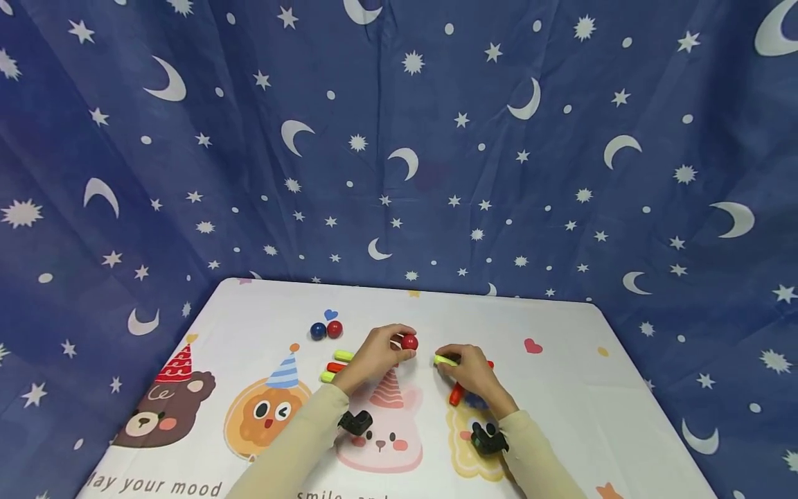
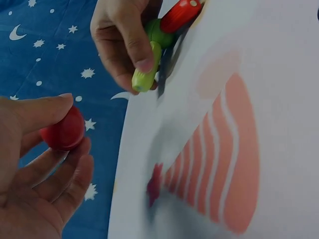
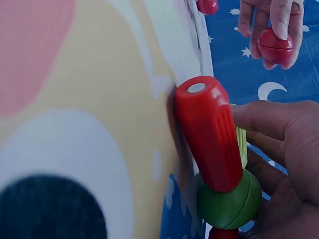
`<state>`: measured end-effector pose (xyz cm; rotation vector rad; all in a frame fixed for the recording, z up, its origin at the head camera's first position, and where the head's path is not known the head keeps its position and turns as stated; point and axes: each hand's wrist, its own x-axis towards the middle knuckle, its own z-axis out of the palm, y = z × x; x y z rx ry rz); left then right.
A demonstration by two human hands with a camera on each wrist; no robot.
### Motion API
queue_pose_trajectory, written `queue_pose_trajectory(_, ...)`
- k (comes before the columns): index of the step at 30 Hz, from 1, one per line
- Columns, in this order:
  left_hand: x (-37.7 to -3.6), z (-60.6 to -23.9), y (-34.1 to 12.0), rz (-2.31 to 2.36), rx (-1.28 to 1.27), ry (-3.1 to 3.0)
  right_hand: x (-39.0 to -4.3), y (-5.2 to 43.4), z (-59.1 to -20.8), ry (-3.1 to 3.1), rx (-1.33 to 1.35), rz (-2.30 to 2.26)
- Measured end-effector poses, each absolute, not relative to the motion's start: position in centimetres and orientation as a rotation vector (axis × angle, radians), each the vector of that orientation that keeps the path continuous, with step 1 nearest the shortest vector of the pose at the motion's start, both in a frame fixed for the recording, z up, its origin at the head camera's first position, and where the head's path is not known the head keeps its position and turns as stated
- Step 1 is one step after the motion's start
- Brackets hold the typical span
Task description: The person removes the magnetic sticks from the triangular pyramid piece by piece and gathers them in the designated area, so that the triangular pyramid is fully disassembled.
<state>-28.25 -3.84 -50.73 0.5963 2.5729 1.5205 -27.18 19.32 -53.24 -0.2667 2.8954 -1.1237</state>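
My left hand (image 1: 376, 355) pinches a red ball (image 1: 409, 342) between thumb and fingers, above the pink rabbit print. To its right, my right hand (image 1: 470, 371) pinches a yellow-green rod (image 1: 445, 360). That rod joins a green ball (image 3: 232, 201), which the hand hides in the head view. A ribbed red rod (image 3: 209, 134) with a pale spot on its end also sticks out of the green ball. Below the green ball in the right wrist view, part of another red piece (image 3: 224, 233) shows. A gap lies between the red ball and the yellow-green rod.
A dark blue ball (image 1: 318, 331) and another red ball (image 1: 334, 328) sit side by side at the back left. Near my left wrist lie two yellow-green rods (image 1: 343, 355) and a red rod (image 1: 335, 367). A star-patterned curtain (image 1: 399, 138) hangs behind the printed white tablecloth (image 1: 561, 388).
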Motion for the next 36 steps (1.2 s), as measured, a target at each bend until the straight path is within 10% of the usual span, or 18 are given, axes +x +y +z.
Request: queue_pose_trajectory(36, -32.3, -47.6, -13.2, 1.373, 0.434, 2.916, -27.6, 18.2, -53.2, 2.887, -0.324, -1.114)
